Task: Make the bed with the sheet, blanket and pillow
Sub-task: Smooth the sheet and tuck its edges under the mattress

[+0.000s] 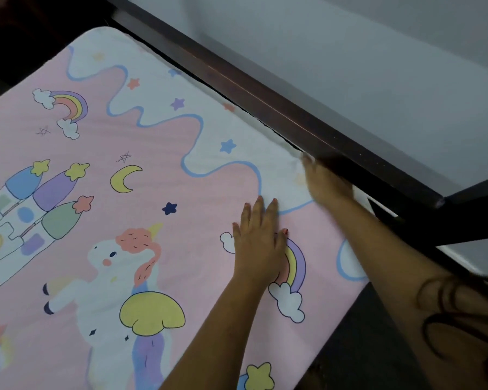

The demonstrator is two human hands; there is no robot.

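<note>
Nearest, bottom right: loose hair strands (pixel 448 305) hang over the right forearm. The sheet (pixel 152 220) (pink, w/ unicorn, castle & rainbow prints) lies spread over the bed and fills most of the view. Its near-right edge ends over a dark area I can't make out.

Left hand (pixel 261 243) lies palm down on the sheet, fingers straight & together, thumb out to the right. It half covers a rainbow print (pixel 296 266) and grips nothing, only presses.

A bit farther & to the right, the right hand (pixel 326 182) is at the sheet's white border, just beside the bed frame rail (pixel 265 99). It's motion-blurred. The fingers look stretched toward the far left, but I can't tell if they pinch cloth or lie flat.

Handling, as a guess: thin, light, soft cloth w/ no stiffness. It'll slide & wrinkle under a dragged palm and bunch if pushed. Flat palms suit smoothing. To shift or tuck it, pinch the border hem next to the rail, where the slack sits, while the other palm pins the middle. Nothing fragile here, and the main risk is pulling the far side loose.

Farther on, the dark wooden rail runs diagonally from far left to near right, w/ the sheet edge tight against it. The sheet's far corner (pixel 104 33) looks rounded over the mattress. Beyond the rail is a plain grey wall (pixel 350 38).

Blanket & pillow aren't in view, so the sheet stage looks nearly done and the other two are not yet started.
</note>
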